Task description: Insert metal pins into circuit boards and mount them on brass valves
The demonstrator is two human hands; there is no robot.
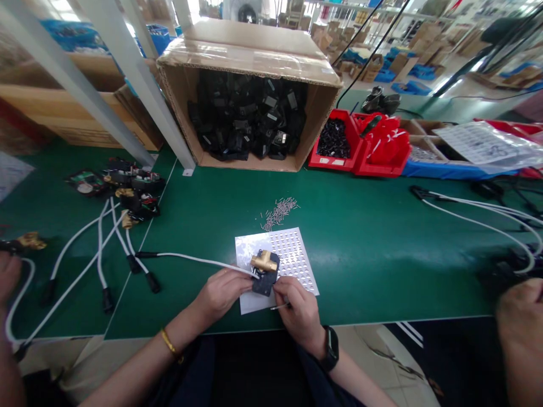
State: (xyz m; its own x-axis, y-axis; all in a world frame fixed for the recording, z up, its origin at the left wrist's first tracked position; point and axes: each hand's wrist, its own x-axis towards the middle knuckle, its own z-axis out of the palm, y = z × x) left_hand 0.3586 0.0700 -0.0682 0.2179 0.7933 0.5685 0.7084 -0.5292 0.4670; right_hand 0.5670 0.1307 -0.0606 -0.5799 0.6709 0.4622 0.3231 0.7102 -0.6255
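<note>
My left hand [220, 294] is closed round a white cable [186, 258] just where it enters a small black part with a brass fitting [264, 268]. My right hand [299, 314] pinches the lower right of that black part and also holds a thin metal pin. The part rests over a white perforated sheet [292, 254] on the green table [365, 249]. A loose pile of small metal pins [280, 210] lies just beyond the sheet.
An open cardboard box [250, 56] full of black parts stands behind. Red bins [360, 144] sit to its right. Finished cabled assemblies [127, 195] lie at left. Other people's hands show at the far left [7, 277] and lower right [521, 322]. White cables [479, 215] run at right.
</note>
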